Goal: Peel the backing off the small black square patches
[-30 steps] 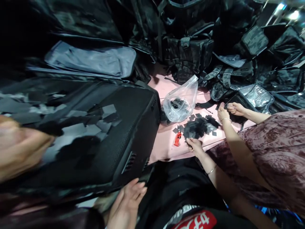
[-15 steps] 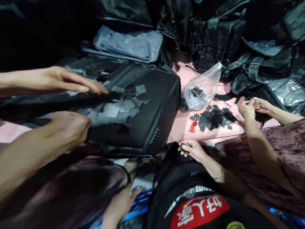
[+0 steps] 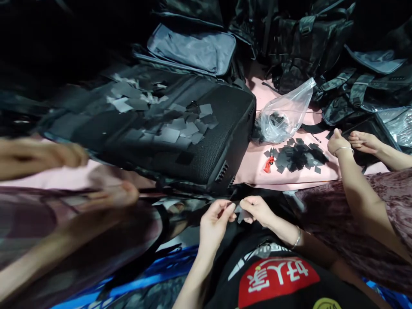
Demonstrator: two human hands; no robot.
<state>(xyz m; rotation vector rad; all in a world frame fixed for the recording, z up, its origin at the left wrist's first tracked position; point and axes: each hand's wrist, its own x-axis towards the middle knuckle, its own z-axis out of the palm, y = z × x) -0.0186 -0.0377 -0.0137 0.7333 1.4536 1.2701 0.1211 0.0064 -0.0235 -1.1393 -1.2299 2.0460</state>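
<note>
My left hand (image 3: 215, 219) and my right hand (image 3: 257, 209) meet in front of my black shirt. Both are closed in a pinch, a small gap apart, on a thin dark grey piece (image 3: 242, 213); its exact kind is not clear. Just beyond them is a large black padded bag (image 3: 222, 98) lying flat. Loose grey and black square pieces (image 3: 170, 134) are scattered over its top. To the right, on the pink surface (image 3: 247, 171), rests a pile of black square pieces (image 3: 294, 156), with small red-handled snippers (image 3: 269, 164) by its left edge.
A clear plastic bag (image 3: 286, 120) with dark pieces stands behind the pile. Camouflage backpacks (image 3: 309, 43) and an open grey-lined bag (image 3: 193, 47) line the back. Co-workers' hands are at left (image 3: 64, 154), blurred, and at right (image 3: 337, 141).
My left hand has come up from low down to meet my right hand at the small piece. The left co-worker's hands have drawn back from the black bag. The view has shifted left.
</note>
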